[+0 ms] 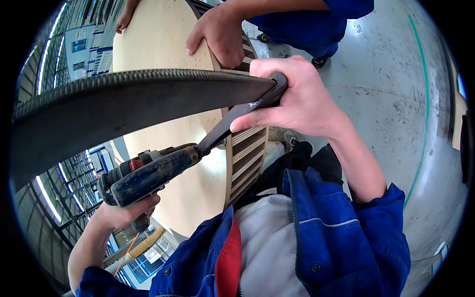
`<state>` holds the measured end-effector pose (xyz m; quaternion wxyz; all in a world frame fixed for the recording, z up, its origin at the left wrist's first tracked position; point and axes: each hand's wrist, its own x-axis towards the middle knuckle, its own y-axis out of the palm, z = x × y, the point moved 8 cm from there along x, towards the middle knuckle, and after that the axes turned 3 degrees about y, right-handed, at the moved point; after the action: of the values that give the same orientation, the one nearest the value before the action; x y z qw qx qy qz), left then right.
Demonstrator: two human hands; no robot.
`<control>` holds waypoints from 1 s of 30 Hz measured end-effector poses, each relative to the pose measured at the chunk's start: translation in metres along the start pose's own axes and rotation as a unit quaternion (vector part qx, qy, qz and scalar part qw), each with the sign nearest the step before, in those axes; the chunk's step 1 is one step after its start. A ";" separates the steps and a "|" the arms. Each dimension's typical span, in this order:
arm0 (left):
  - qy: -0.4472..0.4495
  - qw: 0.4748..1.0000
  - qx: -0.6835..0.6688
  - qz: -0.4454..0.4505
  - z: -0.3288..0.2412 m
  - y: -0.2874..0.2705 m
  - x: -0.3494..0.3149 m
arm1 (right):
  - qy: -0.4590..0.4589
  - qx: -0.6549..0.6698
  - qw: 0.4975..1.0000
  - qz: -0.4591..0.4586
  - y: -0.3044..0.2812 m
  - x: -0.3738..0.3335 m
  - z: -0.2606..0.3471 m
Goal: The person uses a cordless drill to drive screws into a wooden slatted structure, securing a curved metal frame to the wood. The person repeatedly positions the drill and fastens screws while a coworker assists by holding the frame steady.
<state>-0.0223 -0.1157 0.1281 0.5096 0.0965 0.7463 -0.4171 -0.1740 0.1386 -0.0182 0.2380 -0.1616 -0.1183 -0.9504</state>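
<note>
My right hand point(304, 101) is closed round the hooked end of a dark steel bar clamp point(163, 96). Its thumb lies along the jaw. The clamp's ridged rail sweeps close across the view to the left. My left hand point(123, 213) is wrapped under a worn blue-and-black tool point(151, 175) with a red part; its exact kind is unclear. The clamp jaw's narrow tip meets the tool's front end in the view; I cannot tell whether they are joined. Behind both stands a large pale wooden piece point(193, 195) with a curved panel and a slatted side.
Another person's hand point(220, 37) rests on the wooden piece's far edge, and a second hand point(126, 21) is at its far left. That person's blue clothing point(302, 29) is beyond. A green line point(425, 104) crosses the grey floor point(381, 74). A ribbed hose point(146, 243) hangs lower left.
</note>
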 end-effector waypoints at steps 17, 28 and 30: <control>0.082 0.996 -0.004 -0.042 0.006 0.015 -0.009 | 0.041 0.006 0.999 0.019 0.002 0.000 -0.001; 0.092 0.977 -0.132 -0.138 0.060 0.029 -0.024 | 0.032 0.010 0.999 -0.006 0.002 -0.005 -0.004; 0.081 0.979 -0.139 -0.126 0.058 0.032 -0.019 | 0.037 0.024 0.999 -0.008 0.001 -0.005 -0.006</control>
<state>0.0446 -0.1320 0.1196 0.3993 -0.0365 0.8422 -0.3605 -0.1705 0.1378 -0.0251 0.2380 -0.1195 -0.1340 -0.9545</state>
